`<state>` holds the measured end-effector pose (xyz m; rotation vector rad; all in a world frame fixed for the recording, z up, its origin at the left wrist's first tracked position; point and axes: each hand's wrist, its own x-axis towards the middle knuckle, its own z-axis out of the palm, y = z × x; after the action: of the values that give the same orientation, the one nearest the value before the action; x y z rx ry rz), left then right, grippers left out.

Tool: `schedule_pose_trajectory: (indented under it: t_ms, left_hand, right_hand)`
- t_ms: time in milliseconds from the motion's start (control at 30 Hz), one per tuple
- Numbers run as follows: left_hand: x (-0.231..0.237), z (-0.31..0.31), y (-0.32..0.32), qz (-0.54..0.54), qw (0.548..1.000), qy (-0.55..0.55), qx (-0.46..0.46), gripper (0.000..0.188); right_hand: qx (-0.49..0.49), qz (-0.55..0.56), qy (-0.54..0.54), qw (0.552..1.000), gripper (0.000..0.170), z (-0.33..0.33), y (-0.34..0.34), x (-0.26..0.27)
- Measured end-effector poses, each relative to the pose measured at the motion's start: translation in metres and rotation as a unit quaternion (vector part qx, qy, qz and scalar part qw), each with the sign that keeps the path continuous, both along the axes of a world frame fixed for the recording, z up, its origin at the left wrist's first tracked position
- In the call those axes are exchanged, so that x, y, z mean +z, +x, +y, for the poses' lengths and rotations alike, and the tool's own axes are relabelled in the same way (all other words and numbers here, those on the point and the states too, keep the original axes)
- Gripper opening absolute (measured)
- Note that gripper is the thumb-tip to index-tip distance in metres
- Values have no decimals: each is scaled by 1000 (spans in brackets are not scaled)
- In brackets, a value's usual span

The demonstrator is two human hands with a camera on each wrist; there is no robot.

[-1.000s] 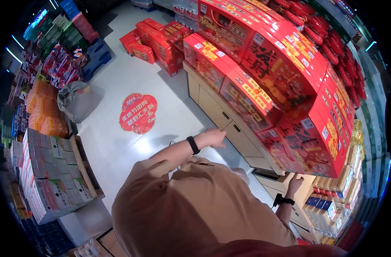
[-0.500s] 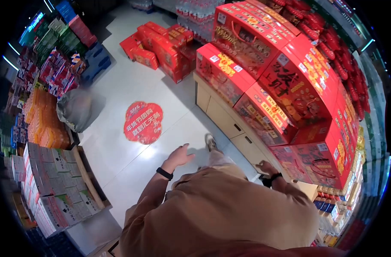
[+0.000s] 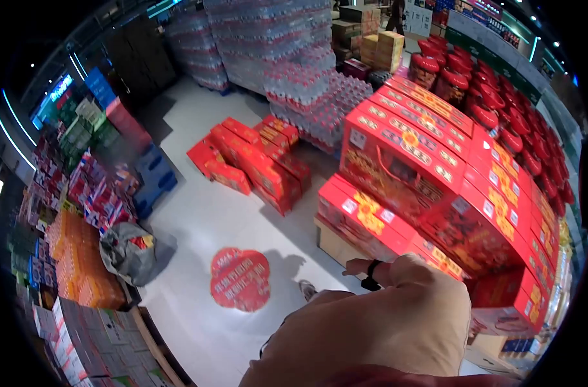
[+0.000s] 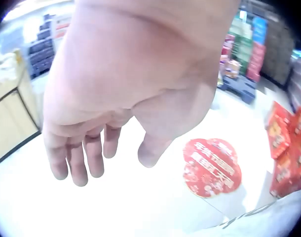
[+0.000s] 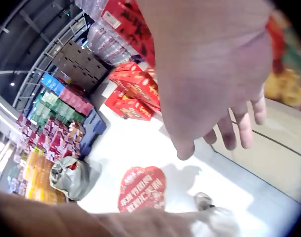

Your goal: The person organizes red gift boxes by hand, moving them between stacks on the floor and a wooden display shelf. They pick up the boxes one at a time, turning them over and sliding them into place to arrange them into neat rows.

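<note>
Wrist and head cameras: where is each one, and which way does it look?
Head: worn there, facing forward and down at red boxes; tan shirt and right hand show.
Left wrist: worn there, facing past the left hand to the floor.
Right wrist: worn there, facing past the right hand to the floor; a shoe shows.
Both wrist views share the red floor sticker.
</note>
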<state>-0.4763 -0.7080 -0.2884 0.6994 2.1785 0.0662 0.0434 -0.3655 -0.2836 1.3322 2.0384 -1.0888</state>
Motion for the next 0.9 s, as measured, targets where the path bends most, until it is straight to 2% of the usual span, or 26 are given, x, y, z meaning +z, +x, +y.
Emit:
schedule_pose_trajectory:
  t_ms: [33,67,100,200,233,333,400,533,600,700,733,767,800,833,867,900]
  left_hand:
    - [1,28,-1,-11,1000,4,2,63]
    - [2,56,-3,-22,1000,10,2,60]
    - [4,82,-4,-31,999,20,3,58]
    - [15,153,-14,-57,997,59,6,52]
    - [22,174,-20,-64,995,70,9,50]
    - [29,230,-41,-78,993,88,16,44]
    - [28,262,-65,-82,992,91,14,40]
    - [16,301,-130,-68,995,63,31,33]
    - [0,313,-173,-54,997,38,36,30]
    - [-21,328,-252,-24,1000,-12,16,26]
    - [-24,337,-278,-18,999,-28,1,25]
    - [-31,346,-305,-7,999,-41,-33,24]
    - [-39,357,-333,5,996,-50,-73,24]
    - [-46,377,-361,25,988,-47,-143,23]
    - [-54,405,-388,54,965,-32,-253,23]
    - [-57,439,-411,95,928,-11,-361,23]
  right_hand:
    - [-7,50,46,998,63,33,-28,6]
    - [-10,60,34,998,60,68,-57,17]
    - [-55,96,71,991,58,94,-83,3]
    - [-46,95,65,992,58,160,-157,51]
    - [-16,105,53,993,59,177,-178,62]
    - [104,161,84,978,58,216,-235,48]
    - [128,131,51,982,60,240,-265,50]
    - [135,102,46,984,65,297,-306,2]
    - [103,136,67,983,66,326,-303,1]
    - [22,93,78,992,62,369,-287,13]
    - [0,70,87,994,61,386,-275,15]
    - [-5,2,30,1000,59,408,-269,24]
    - [-4,-70,-25,997,58,434,-254,11]
    - [78,-33,73,994,54,451,-231,-20]
    - [153,-9,186,970,52,472,-201,-69]
    - [29,-44,163,985,53,469,-202,-29]
